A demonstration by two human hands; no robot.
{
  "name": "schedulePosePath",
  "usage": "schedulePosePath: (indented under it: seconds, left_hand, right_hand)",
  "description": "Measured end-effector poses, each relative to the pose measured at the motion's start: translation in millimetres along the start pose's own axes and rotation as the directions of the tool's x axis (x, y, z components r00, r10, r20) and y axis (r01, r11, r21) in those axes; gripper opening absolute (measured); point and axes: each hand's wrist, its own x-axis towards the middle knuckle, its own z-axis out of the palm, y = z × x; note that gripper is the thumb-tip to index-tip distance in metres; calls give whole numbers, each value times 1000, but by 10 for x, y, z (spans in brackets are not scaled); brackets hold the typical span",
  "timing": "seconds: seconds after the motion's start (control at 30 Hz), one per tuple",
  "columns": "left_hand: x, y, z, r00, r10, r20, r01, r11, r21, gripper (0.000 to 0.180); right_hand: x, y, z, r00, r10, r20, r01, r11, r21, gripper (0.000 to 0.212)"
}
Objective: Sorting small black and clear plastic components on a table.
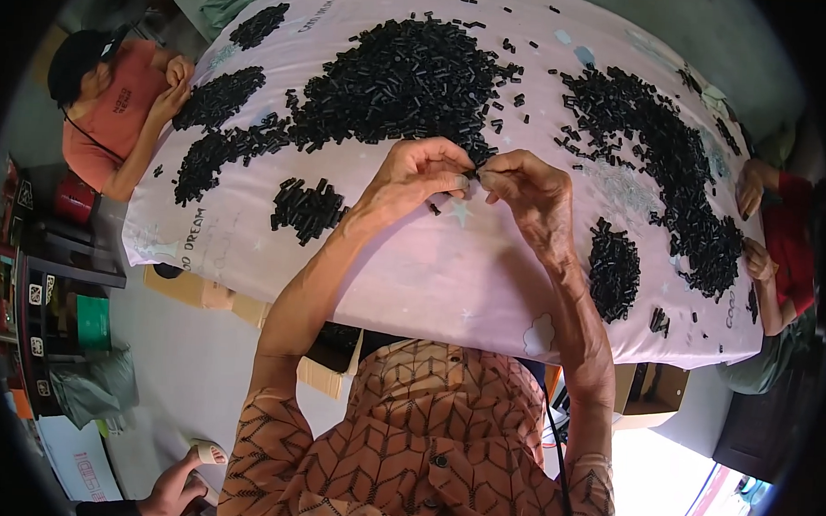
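My left hand (418,174) and my right hand (530,191) meet just in front of a large heap of small black tube-shaped pieces (401,87). Thumb and fingers of both are pinched together around a small black piece (476,173), mostly covered by the fingertips. One loose black piece (435,209) lies on the cloth below my left fingertips. A smaller pile of the same pieces (307,211) sits left of my left forearm. Another oval pile (614,272) rests just right of my right forearm.
A pale pink printed cloth (412,281) covers the table. More black pieces (675,167) form a long band at the right. A person in a cap (118,111) works at the left edge, a red-sleeved person (787,239) at the right. Cardboard boxes (654,394) stand below the table.
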Motion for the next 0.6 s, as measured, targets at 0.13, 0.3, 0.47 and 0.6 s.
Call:
schedulePosePath:
  seconds: [0.13,0.3,0.47,0.6]
  left_hand:
    - [-12,-3,-11,1000,14,8,-14,1000,-24,19]
    - [-26,31,28,1000,7,6,-7,1000,-7,20]
    - [-50,81,93,999,-8,-39,5,997,-78,17]
    - [-29,55,93,996,-76,-38,69,984,-162,20]
  right_hand:
    - [10,18,-10,999,-40,25,41,998,-57,4]
    - [0,-28,-16,991,-115,64,125,976,-179,9]
    - [16,-57,-6,951,-276,142,309,890,-336,20]
    - [63,-94,-117,969,-230,86,245,922,-299,39]
